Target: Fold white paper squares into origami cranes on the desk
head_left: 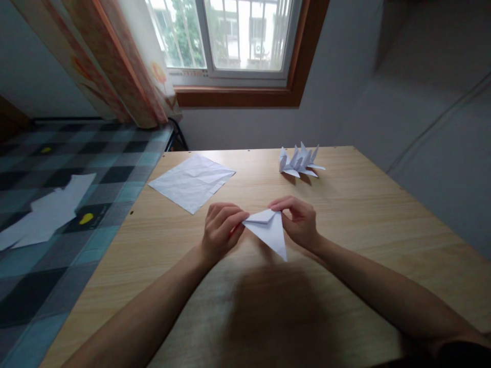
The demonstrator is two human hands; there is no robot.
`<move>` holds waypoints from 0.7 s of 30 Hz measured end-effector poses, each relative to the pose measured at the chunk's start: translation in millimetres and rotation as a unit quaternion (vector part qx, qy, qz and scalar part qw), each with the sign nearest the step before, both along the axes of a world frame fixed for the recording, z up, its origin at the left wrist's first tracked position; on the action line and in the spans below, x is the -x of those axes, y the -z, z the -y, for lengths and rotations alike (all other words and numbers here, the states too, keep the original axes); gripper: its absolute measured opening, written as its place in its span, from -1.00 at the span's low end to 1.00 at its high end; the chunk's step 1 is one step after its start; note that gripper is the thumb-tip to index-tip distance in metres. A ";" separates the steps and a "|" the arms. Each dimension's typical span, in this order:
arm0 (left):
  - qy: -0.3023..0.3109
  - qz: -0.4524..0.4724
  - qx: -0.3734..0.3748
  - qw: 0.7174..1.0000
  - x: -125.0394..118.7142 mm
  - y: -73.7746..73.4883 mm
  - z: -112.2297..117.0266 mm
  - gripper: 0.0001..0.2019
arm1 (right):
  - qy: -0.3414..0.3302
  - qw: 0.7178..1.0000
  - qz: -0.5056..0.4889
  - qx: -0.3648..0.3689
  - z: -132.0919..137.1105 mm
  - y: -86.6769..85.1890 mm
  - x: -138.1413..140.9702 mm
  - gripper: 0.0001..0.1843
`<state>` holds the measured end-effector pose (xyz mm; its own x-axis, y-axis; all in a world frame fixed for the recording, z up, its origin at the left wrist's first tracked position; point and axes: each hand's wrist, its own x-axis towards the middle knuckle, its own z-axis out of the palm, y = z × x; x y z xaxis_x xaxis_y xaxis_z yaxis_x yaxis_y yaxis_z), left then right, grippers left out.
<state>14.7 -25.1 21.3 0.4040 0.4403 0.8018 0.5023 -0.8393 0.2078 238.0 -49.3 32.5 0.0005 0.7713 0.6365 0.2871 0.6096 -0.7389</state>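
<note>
Between my two hands, a little above the wooden table (184, 317), is a folded white paper (273, 236) with a narrow flap along its top and a point hanging down. My left hand (223, 229) pinches its left corner between thumb and fingers. The upper right corner is gripped by my right hand (298, 219), thumb and forefinger closed on it. Farther back to the right stand several folded paper cranes (301, 162) with pointed tips, close together. A creased, unfolded sheet of white paper (194, 180) lies flat at the back left.
Left of the table is a bed with a checked cover (34, 286), on which white paper pieces (53, 212) lie. A patterned curtain (111, 61) hangs beside the barred window (245, 38). A wall (433, 128) runs along the right side.
</note>
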 end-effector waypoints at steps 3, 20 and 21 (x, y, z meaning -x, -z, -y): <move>-0.035 -0.019 0.003 0.999 1.0 0.9 1.0 -0.86 | -0.003 0.998 0.047 -0.050 1.1 1.3 -1.6 -0.91; -0.032 -0.201 0.135 0.970 -6.0 -3.0 -10.9 -0.83 | -0.016 0.954 0.295 0.044 -22.1 25.8 -13.2 -0.80; -0.042 -0.201 0.137 0.969 -6.4 -3.5 -11.2 -0.83 | -0.005 0.952 0.303 0.053 -22.2 25.6 -13.0 -0.84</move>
<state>21.1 -13.9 24.8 0.6129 0.6596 0.4351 0.6532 -0.7328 0.1906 250.9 -27.1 7.0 -0.3490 0.8289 0.4372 0.6743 0.5461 -0.4971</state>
